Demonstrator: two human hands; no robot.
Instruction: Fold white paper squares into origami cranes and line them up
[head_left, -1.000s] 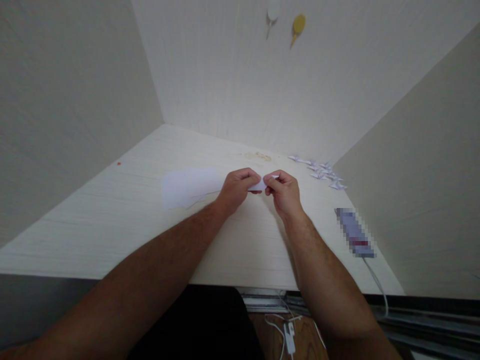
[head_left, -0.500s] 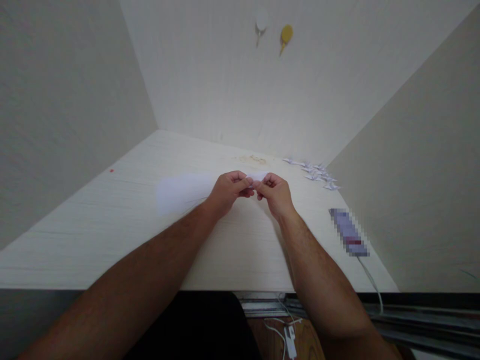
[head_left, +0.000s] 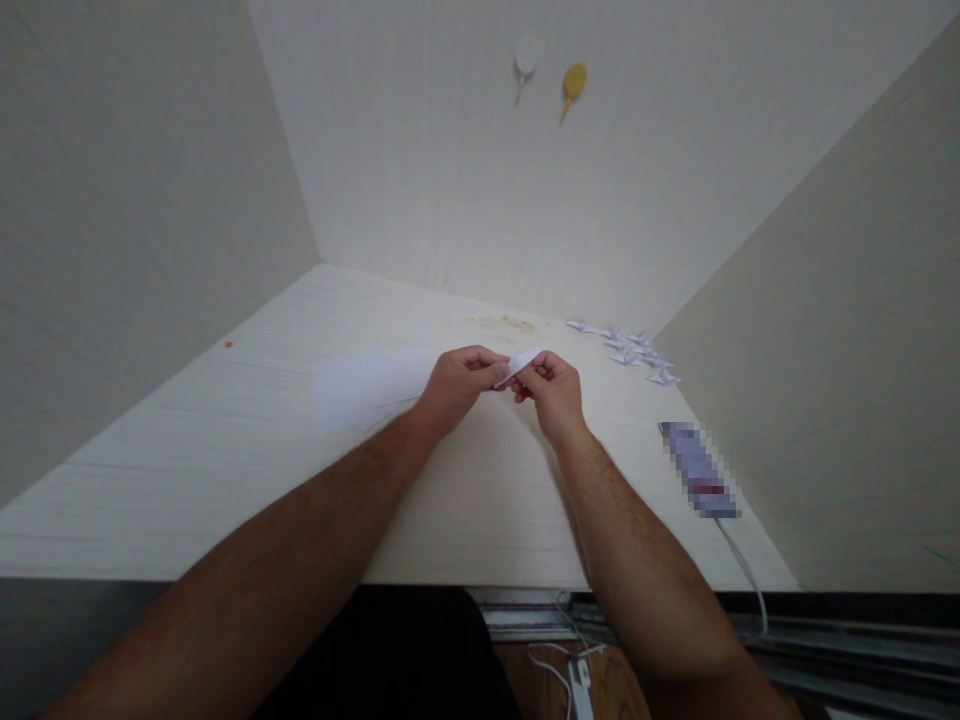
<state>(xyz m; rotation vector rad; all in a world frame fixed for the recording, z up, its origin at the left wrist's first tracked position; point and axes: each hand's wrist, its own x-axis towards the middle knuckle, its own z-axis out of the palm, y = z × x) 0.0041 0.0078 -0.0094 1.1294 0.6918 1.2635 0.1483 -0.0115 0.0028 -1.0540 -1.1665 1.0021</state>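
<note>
Over the middle of the pale tabletop (head_left: 465, 500), a small folded piece of white paper (head_left: 520, 364) is held between my two hands. My left hand (head_left: 466, 384) pinches its left end between thumb and fingers. On the other side, my right hand (head_left: 553, 388) has its thumb and curled fingers closed on the right part. The paper slants up to the right, and my fingers hide some of it. White paper sheets (head_left: 360, 385) lie flat on the table, partly behind my left hand and forearm.
Several small folded white paper pieces (head_left: 634, 350) stand at the back right. A blurred-out phone-like object (head_left: 699, 470) lies near the right wall, with a cable (head_left: 744, 565) running over the front edge. A white hook (head_left: 526, 58) and a yellow hook (head_left: 574, 80) are on the back wall.
The folded paper has turned between my fingers and now shows a larger slanted white face. Both hands remain in nearly the same place, and the view has shifted slightly.
</note>
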